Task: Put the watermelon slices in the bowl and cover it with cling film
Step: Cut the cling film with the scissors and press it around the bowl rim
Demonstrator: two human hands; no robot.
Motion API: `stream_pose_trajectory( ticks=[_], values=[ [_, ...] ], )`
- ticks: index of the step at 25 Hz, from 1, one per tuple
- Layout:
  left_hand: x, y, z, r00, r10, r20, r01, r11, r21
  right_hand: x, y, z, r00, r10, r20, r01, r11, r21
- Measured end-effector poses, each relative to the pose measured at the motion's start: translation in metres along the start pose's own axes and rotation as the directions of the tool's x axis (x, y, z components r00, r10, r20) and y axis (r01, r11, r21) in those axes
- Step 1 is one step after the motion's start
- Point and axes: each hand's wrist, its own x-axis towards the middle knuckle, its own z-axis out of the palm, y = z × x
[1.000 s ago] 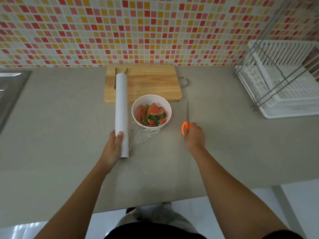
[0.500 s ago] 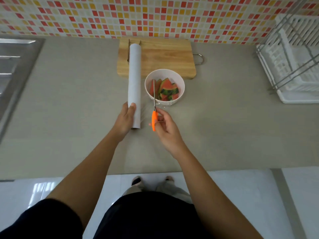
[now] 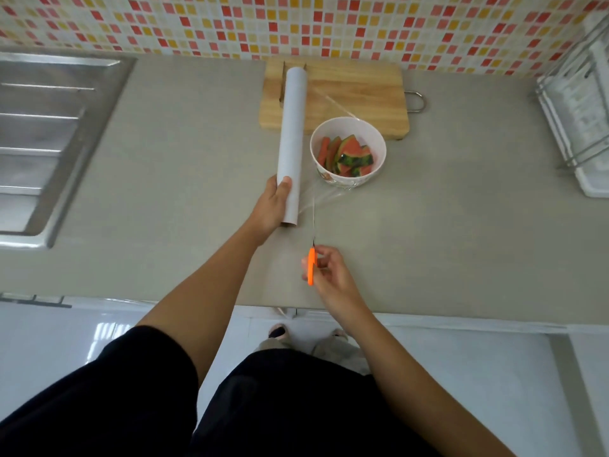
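Countertop [image 3: 184,192], head view; 1 white bowl [image 3: 382,150] stands toward the back edge, against the front edge of the wooden cutting board [image 3: 359,94]; watermelon slices [image 3: 349,156] lie inside it, red flesh and green rind showing. Cling film roll [image 3: 291,133] lies front-to-back just left of the bowl, far end on the board; left hand [image 3: 272,206] grips its near end, thumb on top. A clear film sheet [image 3: 318,196] runs from roll to bowl, bunched under the bowl's near side; 1 film edge crosses the board to the far rim; cover over the mouth cannot be confirmed. Right hand [image 3: 333,275], near the front edge, fingers curled through the orange handles of the scissors [image 3: 311,265]; blades point away, tip at the film's near edge. Sink [image 3: 43,133] at the left edge; dish rack [image 3: 580,120] at the right.
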Motion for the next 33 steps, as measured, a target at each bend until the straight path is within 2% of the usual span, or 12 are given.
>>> stream_pose_trajectory(
  ticks=[7,16,33],
  values=[
    [0.000,0.001,0.001,1.000,-0.020,0.002,0.020,1.000,-0.014,-0.012,0.009,0.002,0.987,0.122,0.100,-0.112,0.988,-0.105],
    [0.002,0.002,0.001,0.999,-0.033,0.008,0.034,0.997,-0.074,0.011,0.008,0.013,0.992,0.105,0.073,-0.095,0.986,-0.137],
    [0.004,0.004,0.003,0.999,-0.039,0.024,0.041,0.996,-0.085,0.027,0.012,0.026,0.995,0.052,0.086,-0.040,0.990,-0.137]
  ],
)
